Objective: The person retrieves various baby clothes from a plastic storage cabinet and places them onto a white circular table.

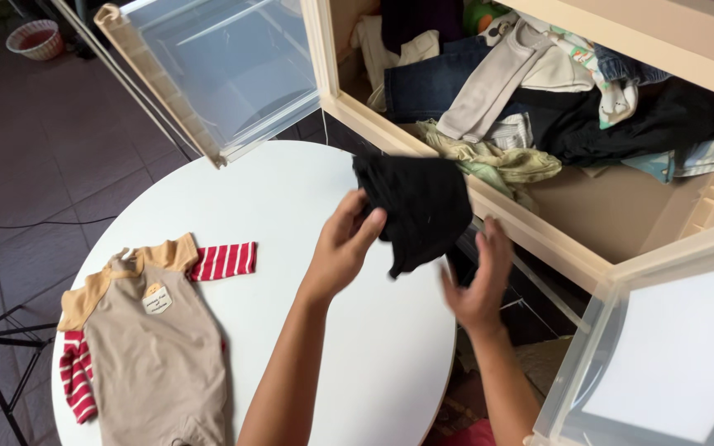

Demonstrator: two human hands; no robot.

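Table (307, 206), round and white, sits below me with a tan romper (154, 347) laid flat. Above its far edge my left hand (342, 244) pinches a black garment (419, 206); my right hand (479, 281) hangs spread beside it. I'd best catch the dangling hem before spreading it.

A tan baby suit (154, 351) with red-striped sleeves is lying flat on the round white table (307, 206). Behind it, a cream cabinet (588, 248) is standing with both clear doors swung open — jumbled clothes (539, 91) are spilling inside. A pink basket (36, 39) is sitting on the tiled floor (35, 165) — far left.
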